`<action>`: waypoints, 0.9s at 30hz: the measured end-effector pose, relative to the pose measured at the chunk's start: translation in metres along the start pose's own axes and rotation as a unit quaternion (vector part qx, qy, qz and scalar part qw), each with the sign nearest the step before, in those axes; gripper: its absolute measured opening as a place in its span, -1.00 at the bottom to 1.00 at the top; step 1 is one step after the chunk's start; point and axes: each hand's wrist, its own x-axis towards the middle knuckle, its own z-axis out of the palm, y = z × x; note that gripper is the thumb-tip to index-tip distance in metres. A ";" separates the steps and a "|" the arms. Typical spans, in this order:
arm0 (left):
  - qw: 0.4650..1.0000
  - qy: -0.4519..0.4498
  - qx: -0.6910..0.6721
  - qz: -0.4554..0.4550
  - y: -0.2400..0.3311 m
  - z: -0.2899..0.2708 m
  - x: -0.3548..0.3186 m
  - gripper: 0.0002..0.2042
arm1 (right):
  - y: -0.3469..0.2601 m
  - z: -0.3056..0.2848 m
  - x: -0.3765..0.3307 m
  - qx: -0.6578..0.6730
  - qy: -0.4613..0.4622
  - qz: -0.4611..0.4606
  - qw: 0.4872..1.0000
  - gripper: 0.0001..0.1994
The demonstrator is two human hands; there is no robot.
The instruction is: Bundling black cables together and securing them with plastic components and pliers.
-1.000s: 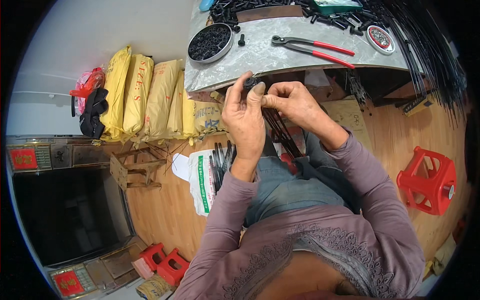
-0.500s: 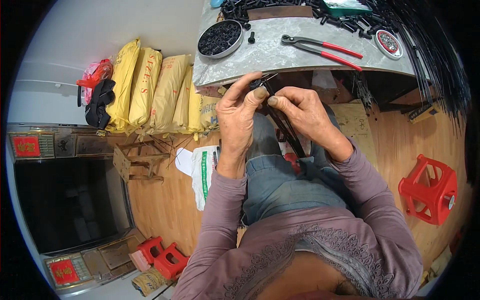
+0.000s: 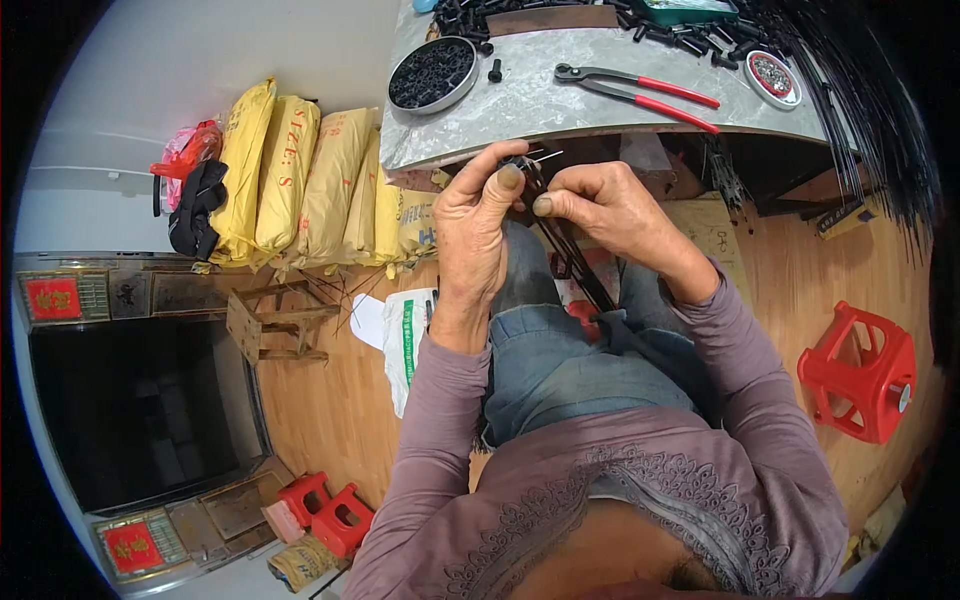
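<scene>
Just below the table edge, my left hand (image 3: pixel 475 225) pinches a small black plastic fitting (image 3: pixel 516 162) between thumb and fingers. Thin black umbrella ribs (image 3: pixel 572 262) run from that fitting down between my knees. A short bright metal wire (image 3: pixel 548 156) sticks out to the right of it. My right hand (image 3: pixel 608 212) is closed close beside, thumb pressed to the forefinger at the upper part of the ribs. What lies between its fingertips is mostly hidden.
On the grey table (image 3: pixel 530 75) lie red-handled pincers (image 3: pixel 640 92), a dish (image 3: pixel 462 97) of small black rings, a little dish (image 3: pixel 790 100) of metal bits and heaped black plastic tubes (image 3: pixel 690 42). Long black rods (image 3: pixel 850 100) hang at right. A red stool (image 3: pixel 862 372) stands on the floor.
The metal wire now shows longer beside the fitting. My right hand has shifted slightly, its fingers still pinched. The view has moved a little.
</scene>
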 end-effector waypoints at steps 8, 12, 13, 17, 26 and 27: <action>1.000 0.008 -0.016 0.007 -0.009 -0.002 0.005 -0.70 | 0.007 0.005 0.000 -0.020 0.041 -0.071 0.996 -0.80; 1.000 0.005 -0.019 0.006 -0.008 0.001 0.005 -0.70 | 0.006 0.002 0.001 -0.010 0.014 -0.030 0.999 -0.80; 1.000 -0.005 -0.024 0.002 -0.007 0.001 0.004 -0.70 | 0.005 0.002 0.000 0.011 0.005 -0.014 1.000 -0.80; 0.998 -0.022 -0.061 -0.002 -0.005 0.004 0.003 -0.69 | 0.007 0.004 0.001 0.040 0.010 0.022 0.999 -0.78; 0.998 -0.019 -0.058 -0.005 -0.001 0.016 -0.006 -0.75 | 0.006 0.005 0.001 0.135 -0.025 0.101 0.985 -0.74; 0.998 -0.020 -0.059 -0.005 -0.002 0.021 -0.008 -0.75 | 0.005 0.011 0.000 0.111 0.001 0.095 0.989 -0.74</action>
